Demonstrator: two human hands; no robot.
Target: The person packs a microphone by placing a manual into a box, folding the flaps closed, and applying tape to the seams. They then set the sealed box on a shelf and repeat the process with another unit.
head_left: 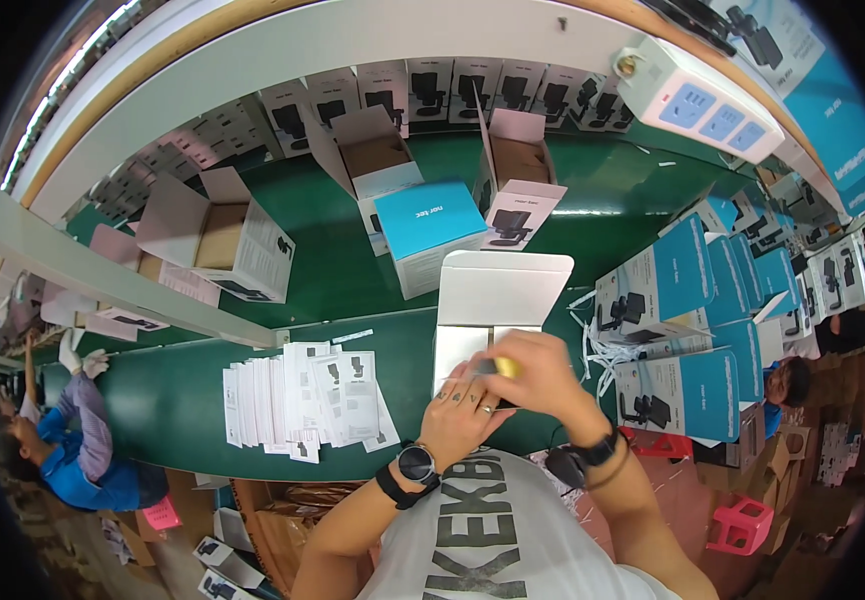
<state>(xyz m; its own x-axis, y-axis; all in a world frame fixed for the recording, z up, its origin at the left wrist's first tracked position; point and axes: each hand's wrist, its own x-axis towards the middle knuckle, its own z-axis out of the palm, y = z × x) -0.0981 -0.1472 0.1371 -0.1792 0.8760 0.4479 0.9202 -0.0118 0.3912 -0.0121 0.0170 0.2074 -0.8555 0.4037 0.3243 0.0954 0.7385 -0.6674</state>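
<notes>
1. Right hand (545, 372): fingers drawn in on a small yellow item (506, 367), blurred and partly covered; its kind cannot be told.
2. Left hand (456, 412): laid at the near side of the box, just beside the right; whether its fingers clamp anything cannot be told.
3. Open white box (455, 350): on the green bench (173, 405) directly before the person, lid (505, 285) raised at the far side, near part hidden by the hands.
4. Step in hand, as judged: close handwork at the box's near side, with the box not yet closed. The next move seems to call for a steadying left hand and a clear opening before the lid is folded over.
5. Surroundings: printed leaflets (338, 400) to the left; white paper strips (605, 345) to the right; a blue-topped carton (431, 215) beyond.
</notes>
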